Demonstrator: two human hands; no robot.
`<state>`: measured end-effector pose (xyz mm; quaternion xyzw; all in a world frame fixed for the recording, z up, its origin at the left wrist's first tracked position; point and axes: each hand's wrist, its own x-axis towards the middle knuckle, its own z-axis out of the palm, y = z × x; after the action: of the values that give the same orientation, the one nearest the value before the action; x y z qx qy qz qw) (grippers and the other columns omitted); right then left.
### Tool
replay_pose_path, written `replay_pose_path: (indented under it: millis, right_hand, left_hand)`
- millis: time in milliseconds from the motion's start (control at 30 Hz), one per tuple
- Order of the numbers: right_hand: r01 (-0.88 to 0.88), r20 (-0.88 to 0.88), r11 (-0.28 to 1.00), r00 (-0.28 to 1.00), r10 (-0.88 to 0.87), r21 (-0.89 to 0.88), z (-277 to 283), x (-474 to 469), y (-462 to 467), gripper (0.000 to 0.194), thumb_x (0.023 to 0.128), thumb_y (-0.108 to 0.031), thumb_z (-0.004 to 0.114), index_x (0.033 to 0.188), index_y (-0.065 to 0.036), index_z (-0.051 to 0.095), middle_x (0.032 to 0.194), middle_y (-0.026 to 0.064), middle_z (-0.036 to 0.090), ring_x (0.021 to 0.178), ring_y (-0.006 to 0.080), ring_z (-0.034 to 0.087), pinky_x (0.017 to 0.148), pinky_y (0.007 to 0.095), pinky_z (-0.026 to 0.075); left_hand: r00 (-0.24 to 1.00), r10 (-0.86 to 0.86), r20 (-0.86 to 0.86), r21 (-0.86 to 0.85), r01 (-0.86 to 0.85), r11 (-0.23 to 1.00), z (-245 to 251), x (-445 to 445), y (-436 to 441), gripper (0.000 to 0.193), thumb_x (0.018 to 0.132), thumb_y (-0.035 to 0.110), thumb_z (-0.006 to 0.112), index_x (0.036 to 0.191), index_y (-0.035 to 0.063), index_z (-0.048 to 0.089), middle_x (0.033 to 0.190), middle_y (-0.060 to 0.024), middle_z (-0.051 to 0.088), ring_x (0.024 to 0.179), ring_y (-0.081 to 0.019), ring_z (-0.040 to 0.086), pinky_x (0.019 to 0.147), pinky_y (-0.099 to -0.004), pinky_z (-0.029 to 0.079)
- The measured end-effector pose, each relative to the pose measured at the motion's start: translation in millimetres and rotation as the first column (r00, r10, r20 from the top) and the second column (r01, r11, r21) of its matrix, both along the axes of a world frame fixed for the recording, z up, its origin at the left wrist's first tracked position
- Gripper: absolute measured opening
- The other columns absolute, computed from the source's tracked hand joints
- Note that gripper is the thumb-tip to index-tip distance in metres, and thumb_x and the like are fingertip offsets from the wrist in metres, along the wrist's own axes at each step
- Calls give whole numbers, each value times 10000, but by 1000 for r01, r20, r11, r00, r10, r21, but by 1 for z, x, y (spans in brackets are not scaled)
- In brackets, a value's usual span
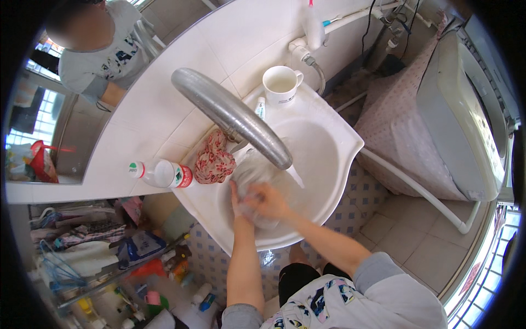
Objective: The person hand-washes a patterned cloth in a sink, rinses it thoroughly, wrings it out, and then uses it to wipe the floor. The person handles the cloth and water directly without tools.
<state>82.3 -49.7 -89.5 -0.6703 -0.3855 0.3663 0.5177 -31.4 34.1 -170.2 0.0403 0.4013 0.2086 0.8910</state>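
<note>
Both of my hands are low in the white ceramic washbasin, close together at its near left side. My right hand has its fingers curled over a blurred, whitish, wet thing, perhaps cloth. Against the same thing rests my left hand, its outer edge and thumb side showing; its grip is partly hidden. More pale material spreads in the water beyond my fingers. From the curved steel faucet above, a stream of water runs into the basin, right of my hands.
On the basin's rim are a white mug, a small tube, a red-flowered fabric bundle and a plastic bottle. A covered washing machine stands right. Left below, a rack holds hangers and clothes. A mirror hangs upper left.
</note>
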Motion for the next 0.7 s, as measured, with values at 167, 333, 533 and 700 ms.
replay_pose_path:
  millis: [167,333,533,700]
  right_hand:
    - [-192,381,962,918,107,192,25,-28,-17,113,734,-223,636,796,-132,613,866,68,574,707,253,601,626,355,489]
    - [134,511,905,854,101,-403,-23,74,-4,107,744,-205,614,808,-135,564,875,69,563,762,245,588,615,378,476]
    - [295,876,951,431,-217,91,11,96,-50,197,741,-90,597,927,-24,580,819,117,581,686,292,545,594,365,446]
    - [470,27,849,878,-478,-242,10,76,-66,191,726,81,454,821,-24,583,763,82,576,688,185,557,591,282,432]
  left_hand:
    - [996,-51,-68,58,55,997,-13,9,-24,439,867,331,504,1212,61,481,1138,-133,540,1061,-277,515,915,-409,405]
    - [814,-420,-401,325,555,766,40,18,-27,401,828,258,522,1165,40,522,1071,-137,571,1017,-276,535,902,-401,418]
    - [343,152,-927,284,906,-313,56,61,-23,509,638,195,629,1102,1,550,1093,-144,547,1055,-309,500,899,-429,401]
    - [-51,128,-991,-90,944,-319,61,99,-29,530,628,260,635,1097,19,576,1228,-156,485,1172,-319,421,952,-409,366]
